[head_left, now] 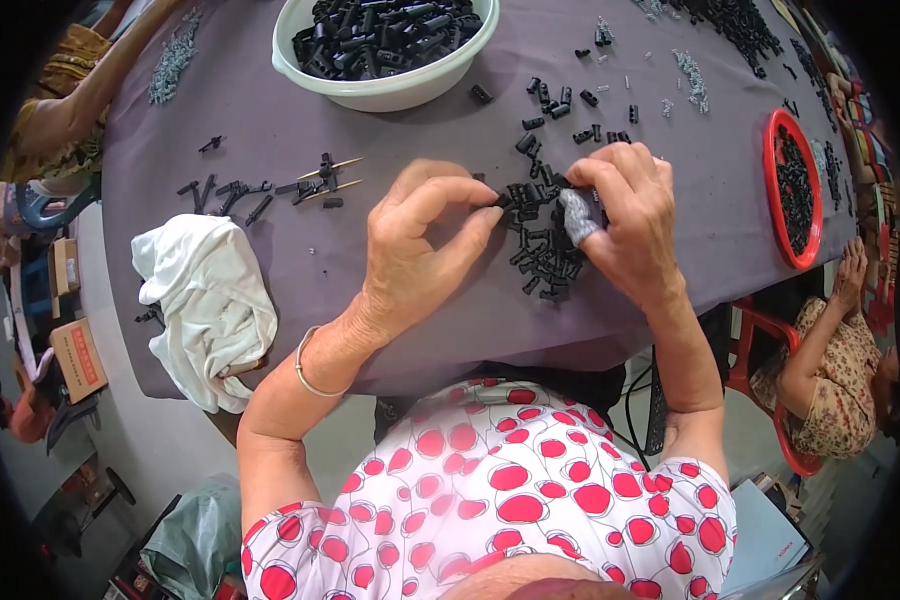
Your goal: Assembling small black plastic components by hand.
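Observation:
My left hand (420, 235) pinches a small black plastic part (503, 202) between thumb and fingertips, at the left edge of a heap. My right hand (625, 215) is closed over the heap's right side, with a grey wrap (578, 217) around its thumb. A small black piece shows at its fingertips; the rest of its grip is hidden. Between and below both hands lies the heap of small black plastic parts (545, 258). More short black cylinders (560, 100) are scattered beyond it. Left of my left hand lie black pieces with wooden toothpicks (345, 163) among them.
A white bowl (390, 98) full of black parts stands at the back. A red tray (773, 185) of small black pieces sits at the right edge. Small metal springs (690, 80) lie at the back right. A white cloth (210, 305) hangs over the left edge. Other people sit left and right.

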The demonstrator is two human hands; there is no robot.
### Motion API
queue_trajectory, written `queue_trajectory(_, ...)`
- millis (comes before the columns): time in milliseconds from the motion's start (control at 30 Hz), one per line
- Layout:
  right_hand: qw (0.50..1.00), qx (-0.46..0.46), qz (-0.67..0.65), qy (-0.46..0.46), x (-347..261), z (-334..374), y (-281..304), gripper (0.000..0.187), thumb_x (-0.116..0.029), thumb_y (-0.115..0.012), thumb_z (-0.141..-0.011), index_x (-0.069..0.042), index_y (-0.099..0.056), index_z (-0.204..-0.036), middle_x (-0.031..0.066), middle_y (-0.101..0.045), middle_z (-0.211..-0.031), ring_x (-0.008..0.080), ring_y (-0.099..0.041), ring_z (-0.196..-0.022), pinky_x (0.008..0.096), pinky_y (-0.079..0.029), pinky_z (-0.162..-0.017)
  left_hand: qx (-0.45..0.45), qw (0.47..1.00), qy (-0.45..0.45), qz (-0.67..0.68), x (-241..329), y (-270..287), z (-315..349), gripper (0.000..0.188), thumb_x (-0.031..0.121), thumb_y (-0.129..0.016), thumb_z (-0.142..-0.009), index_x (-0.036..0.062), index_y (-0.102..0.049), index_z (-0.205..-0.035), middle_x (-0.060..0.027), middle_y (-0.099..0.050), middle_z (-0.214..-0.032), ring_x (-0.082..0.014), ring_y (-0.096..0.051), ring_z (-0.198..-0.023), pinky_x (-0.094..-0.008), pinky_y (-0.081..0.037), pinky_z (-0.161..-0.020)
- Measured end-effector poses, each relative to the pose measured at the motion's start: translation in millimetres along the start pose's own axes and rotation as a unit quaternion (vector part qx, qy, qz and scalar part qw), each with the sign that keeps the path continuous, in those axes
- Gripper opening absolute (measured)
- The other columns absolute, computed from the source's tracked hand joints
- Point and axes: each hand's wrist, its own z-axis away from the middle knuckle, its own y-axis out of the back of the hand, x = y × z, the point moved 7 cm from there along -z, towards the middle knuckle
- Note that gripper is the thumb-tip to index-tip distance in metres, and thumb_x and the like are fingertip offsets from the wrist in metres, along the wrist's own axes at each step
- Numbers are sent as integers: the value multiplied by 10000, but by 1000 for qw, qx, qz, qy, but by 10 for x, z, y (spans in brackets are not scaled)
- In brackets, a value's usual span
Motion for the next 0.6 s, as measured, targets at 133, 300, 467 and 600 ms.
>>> queue_trajectory(133, 999, 27, -8, 32, -176, 41, 109, 285, -41, -660, -586, -68, -600, -863, 34, -548, -841, 222, -533, -799, 373, -357, -764, -25, 993, 73, 91, -26, -26, 43, 173, -31, -698, -828, -16, -650, -993, -31, -617, -955, -69, -579, -840, -187, -474, -730)
queue_trajectory(300, 997, 30, -15, 71, -353, 34, 218, 298, -66, -665, -579, -50, -610, -871, 51, -553, -849, 224, -548, -798, 388, -362, -767, -107, 932, 201, 281, -21, -190, 82, 171, 53, -708, -855, -41, -640, -981, -9, -651, -868, -33, -579, -764, -191, -496, -652)
queue_trajectory(467, 993, 20, -7, 114, -506, 50, 253, 278, -94, -670, -595, -33, -618, -861, 51, -556, -844, 223, -554, -779, 404, -372, -776, -186, 909, 260, 267, -42, -246, 117, 204, 113, -707, -872, -16, -658, -1022, 1, -656, -808, -41, -583, -716, -174, -472, -620)
queue_trajectory(600, 990, 2, -5, 143, -640, 90, 243, 208, -96, -667, -618, -31, -619, -810, 47, -552, -816, 198, -552, -746, 416, -381, -795, -227, 894, 289, 256, -33, -258, 147, 204, 151, -710, -868, -10, -677, -989, -3, -671, -790, -40, -586, -682, -174, -466, -561)
